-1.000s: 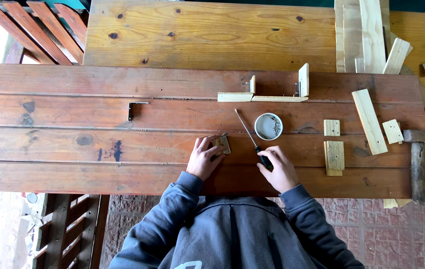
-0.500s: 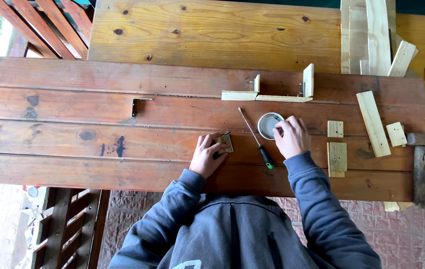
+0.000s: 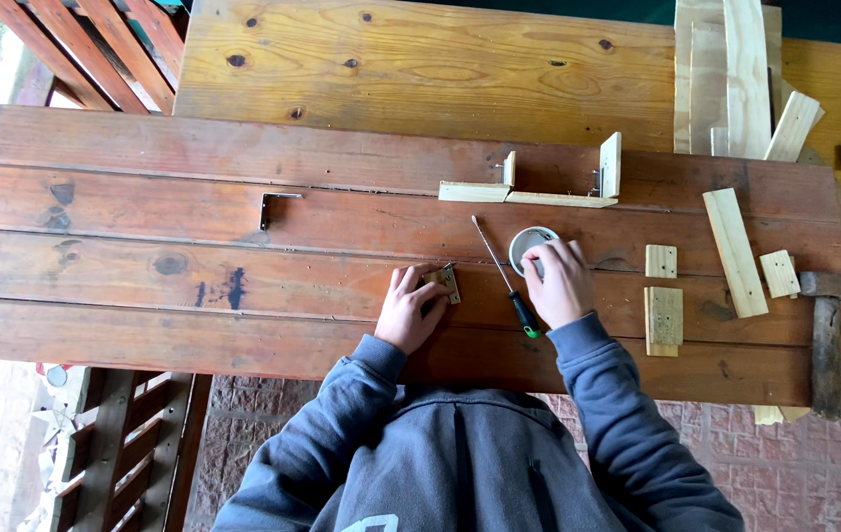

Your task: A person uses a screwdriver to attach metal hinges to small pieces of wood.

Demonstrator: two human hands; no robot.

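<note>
My left hand (image 3: pixel 409 311) lies flat on the red-brown plank table (image 3: pixel 194 256), fingertips pressing a small brass hinge (image 3: pixel 446 283). My right hand (image 3: pixel 560 284) reaches into a small round metal tin (image 3: pixel 527 242), fingers dipped over its rim; whether it has picked anything up is hidden. Between the hands lies a screwdriver (image 3: pixel 505 278) with a black and green handle, loose on the boards. Beyond the tin sits a small pale wooden frame (image 3: pixel 539 187) with two upright ends.
Short pale wood blocks (image 3: pixel 663 315) and a longer slat (image 3: pixel 734 251) lie to the right, with a hammer (image 3: pixel 824 335) at the right edge. A metal angle bracket (image 3: pixel 273 205) sits left of centre. Stacked light boards (image 3: pixel 726 79) lie at the back right.
My right hand let go of the screwdriver, which now lies on the table, and moved up to the tin. The left hand stayed on the hinge.
</note>
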